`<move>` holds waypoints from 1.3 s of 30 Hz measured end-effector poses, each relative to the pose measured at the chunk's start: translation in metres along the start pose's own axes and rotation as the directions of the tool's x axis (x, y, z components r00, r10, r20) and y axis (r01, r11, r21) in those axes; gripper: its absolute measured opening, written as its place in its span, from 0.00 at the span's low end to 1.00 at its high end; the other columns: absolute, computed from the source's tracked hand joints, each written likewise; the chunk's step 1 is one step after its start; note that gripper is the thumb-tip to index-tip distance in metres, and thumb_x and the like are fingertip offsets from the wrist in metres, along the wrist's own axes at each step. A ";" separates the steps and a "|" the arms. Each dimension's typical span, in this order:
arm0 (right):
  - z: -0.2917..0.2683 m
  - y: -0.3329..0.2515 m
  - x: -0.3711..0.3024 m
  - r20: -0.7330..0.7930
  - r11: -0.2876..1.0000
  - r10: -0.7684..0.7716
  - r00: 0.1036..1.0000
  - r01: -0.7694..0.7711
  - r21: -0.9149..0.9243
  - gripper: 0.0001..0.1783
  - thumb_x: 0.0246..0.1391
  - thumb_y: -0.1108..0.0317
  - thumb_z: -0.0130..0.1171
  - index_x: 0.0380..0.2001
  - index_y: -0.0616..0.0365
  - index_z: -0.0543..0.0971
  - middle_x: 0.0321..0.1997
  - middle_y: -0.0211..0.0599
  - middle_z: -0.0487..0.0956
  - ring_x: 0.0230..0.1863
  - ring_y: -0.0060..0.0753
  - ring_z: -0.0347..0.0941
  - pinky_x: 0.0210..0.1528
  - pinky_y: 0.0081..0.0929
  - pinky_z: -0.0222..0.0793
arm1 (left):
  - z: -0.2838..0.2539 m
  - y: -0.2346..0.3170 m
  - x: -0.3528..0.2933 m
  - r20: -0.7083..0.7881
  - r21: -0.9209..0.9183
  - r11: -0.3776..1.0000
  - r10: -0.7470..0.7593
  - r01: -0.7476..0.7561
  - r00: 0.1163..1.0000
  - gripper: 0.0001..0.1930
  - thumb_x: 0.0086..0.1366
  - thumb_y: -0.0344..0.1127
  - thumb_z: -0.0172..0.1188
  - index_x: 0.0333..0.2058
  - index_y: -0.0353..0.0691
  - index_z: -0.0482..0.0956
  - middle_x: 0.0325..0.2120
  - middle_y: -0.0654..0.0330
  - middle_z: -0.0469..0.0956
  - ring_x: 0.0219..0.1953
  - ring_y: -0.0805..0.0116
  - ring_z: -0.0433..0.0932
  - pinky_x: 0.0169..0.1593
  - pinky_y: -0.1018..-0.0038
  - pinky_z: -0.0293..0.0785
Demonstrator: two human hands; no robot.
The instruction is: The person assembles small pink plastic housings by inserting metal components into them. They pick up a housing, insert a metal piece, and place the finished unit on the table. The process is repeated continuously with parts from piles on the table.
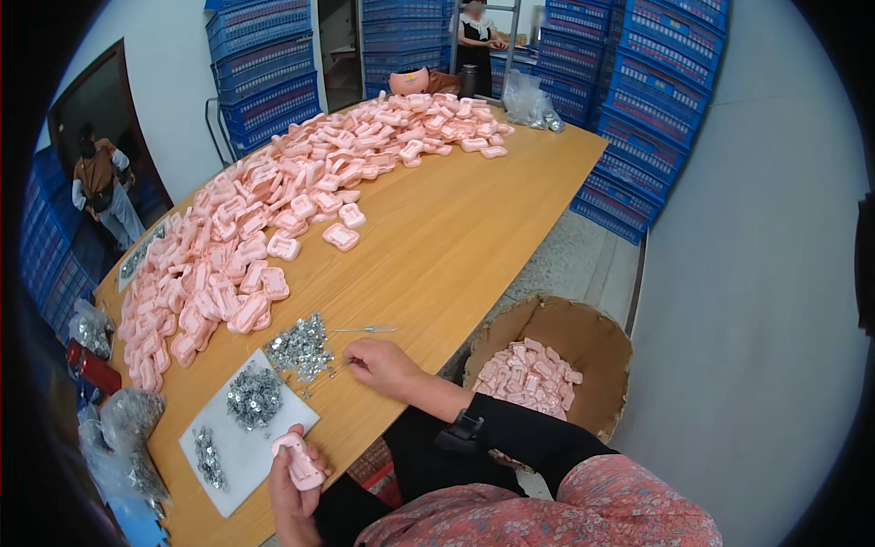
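My left hand (pixel 288 492) is closed around a pink plastic casing (pixel 301 463), tilted over the near edge of the table with its hollow side showing. My right hand (pixel 381 366) rests at the tabletop with fingers pinched together; whatever may be between them is too small to make out. Just left of those fingertips lies a loose heap of small shiny metal parts (pixel 301 348). Beyond the hand, a thin rod-like tool (pixel 365 329) lies flat. A white board (pixel 221 415) under my left side carries a second metal heap (pixel 254 397) and a smaller one (pixel 209 458).
A long mound of pink casings (pixel 273 201) covers the far and left table (pixel 428 232). Plastic bags (pixel 132 428) and a red can (pixel 93 367) line the left edge. On the floor at right, a cardboard bin (pixel 611 365) holds pink pieces. Blue crates (pixel 652 118) stand stacked behind; two people are farther off.
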State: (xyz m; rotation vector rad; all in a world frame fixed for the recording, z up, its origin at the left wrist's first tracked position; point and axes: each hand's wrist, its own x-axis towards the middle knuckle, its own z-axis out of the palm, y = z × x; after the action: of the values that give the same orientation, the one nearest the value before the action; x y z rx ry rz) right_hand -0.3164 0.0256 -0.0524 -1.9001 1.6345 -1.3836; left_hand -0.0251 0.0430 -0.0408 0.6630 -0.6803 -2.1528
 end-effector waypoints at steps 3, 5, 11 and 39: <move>-0.001 -0.002 -0.001 -0.048 0.999 -0.006 0.999 0.008 0.050 0.06 0.52 0.73 0.58 0.34 0.60 0.76 0.31 0.46 0.77 0.35 0.49 0.76 0.38 0.38 0.72 | -0.001 0.000 0.002 -0.002 -0.004 1.000 0.002 -0.002 1.000 0.24 0.71 0.50 0.51 0.60 0.43 0.66 0.30 0.56 0.75 0.29 0.64 0.74 0.32 0.65 0.73; -0.001 -0.001 -0.002 -0.073 0.998 -0.015 0.997 0.020 0.064 0.05 0.51 0.73 0.58 0.33 0.60 0.75 0.31 0.47 0.77 0.35 0.51 0.76 0.37 0.40 0.72 | -0.001 0.000 0.002 0.001 -0.002 1.000 -0.001 0.001 1.000 0.24 0.72 0.51 0.50 0.60 0.45 0.67 0.31 0.58 0.75 0.27 0.66 0.73 0.31 0.66 0.72; 0.001 0.005 -0.003 -0.070 0.999 -0.048 0.996 0.050 0.021 0.06 0.53 0.73 0.59 0.34 0.61 0.75 0.32 0.46 0.77 0.36 0.48 0.77 0.38 0.37 0.73 | -0.005 -0.001 0.003 -0.008 -0.031 1.000 -0.006 0.006 1.000 0.24 0.73 0.51 0.49 0.61 0.46 0.66 0.31 0.58 0.75 0.28 0.66 0.74 0.30 0.67 0.72; -0.002 0.005 -0.004 -0.057 0.995 -0.015 0.998 0.021 0.101 0.05 0.54 0.72 0.56 0.34 0.60 0.73 0.33 0.44 0.75 0.38 0.51 0.75 0.40 0.41 0.71 | 0.006 0.012 -0.002 -0.028 0.055 0.995 -0.076 0.078 0.997 0.28 0.71 0.50 0.53 0.63 0.41 0.64 0.38 0.59 0.73 0.36 0.67 0.69 0.39 0.69 0.67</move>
State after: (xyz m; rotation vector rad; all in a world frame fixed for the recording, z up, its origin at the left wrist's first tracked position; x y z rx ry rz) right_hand -0.3211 0.0282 -0.0568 -1.8386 1.5437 -1.5103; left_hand -0.0212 0.0393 -0.0283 0.7568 -0.7146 -2.1986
